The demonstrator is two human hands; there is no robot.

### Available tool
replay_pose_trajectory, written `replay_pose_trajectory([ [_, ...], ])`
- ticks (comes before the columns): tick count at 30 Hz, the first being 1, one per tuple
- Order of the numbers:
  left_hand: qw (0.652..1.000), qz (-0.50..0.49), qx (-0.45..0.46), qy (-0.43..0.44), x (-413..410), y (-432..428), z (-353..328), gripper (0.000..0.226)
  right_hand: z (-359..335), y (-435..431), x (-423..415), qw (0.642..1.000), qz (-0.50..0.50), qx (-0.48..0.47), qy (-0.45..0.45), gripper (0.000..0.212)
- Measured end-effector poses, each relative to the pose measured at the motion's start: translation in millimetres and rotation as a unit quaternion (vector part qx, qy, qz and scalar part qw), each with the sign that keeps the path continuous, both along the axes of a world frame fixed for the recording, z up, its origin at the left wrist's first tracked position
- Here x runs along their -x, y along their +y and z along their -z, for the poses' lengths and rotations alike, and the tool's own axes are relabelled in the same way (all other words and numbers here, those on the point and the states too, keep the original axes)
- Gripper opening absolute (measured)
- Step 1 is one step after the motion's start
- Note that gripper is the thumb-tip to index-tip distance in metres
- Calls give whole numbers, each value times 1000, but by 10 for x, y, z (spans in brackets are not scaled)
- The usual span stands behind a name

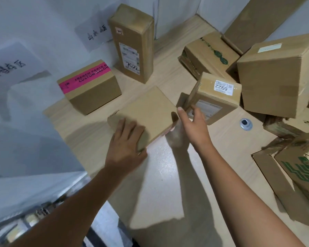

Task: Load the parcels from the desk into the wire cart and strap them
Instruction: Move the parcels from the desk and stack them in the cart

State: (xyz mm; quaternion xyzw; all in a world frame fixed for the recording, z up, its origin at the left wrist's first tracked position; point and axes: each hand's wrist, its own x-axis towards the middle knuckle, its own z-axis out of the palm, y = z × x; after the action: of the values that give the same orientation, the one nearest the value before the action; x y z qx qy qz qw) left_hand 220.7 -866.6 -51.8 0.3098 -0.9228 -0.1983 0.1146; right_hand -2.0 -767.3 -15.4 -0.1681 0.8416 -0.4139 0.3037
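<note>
Plain brown flat parcel (148,111) sits mid-desk (168,175), top unlabelled, and the left hand (127,143) lies flat-fingered on its near corner. Just right, the right hand (193,125) pinches the tilted parcel (216,98) labelled 6922. At least eight cardboard parcels in view.

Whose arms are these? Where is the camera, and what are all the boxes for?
There is no robot here. The camera sits on a person's head and looks down, so you see that person's own two bare arms. The left hand rests flat on a plain cardboard box lying on the wooden desk. The right hand grips a corner of the tilted box labelled 6922. Behind them are a box with pink tape and a tall upright box, and a big box sits on the right. They are parcels to be loaded into a cart, which does not clearly show.
</note>
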Motion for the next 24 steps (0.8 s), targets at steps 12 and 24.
replay_pose_trajectory([
  [12, 759, -359, -440, 318, -1172, 852, 3, 111, 246, -31, -1103, 975, -207, -23, -77, 60],
  [24, 571, -562, -355, 481, -3649, 1736, -91, 92, -125, -187, -3743, 878, -473, -41, -63, 73],
])
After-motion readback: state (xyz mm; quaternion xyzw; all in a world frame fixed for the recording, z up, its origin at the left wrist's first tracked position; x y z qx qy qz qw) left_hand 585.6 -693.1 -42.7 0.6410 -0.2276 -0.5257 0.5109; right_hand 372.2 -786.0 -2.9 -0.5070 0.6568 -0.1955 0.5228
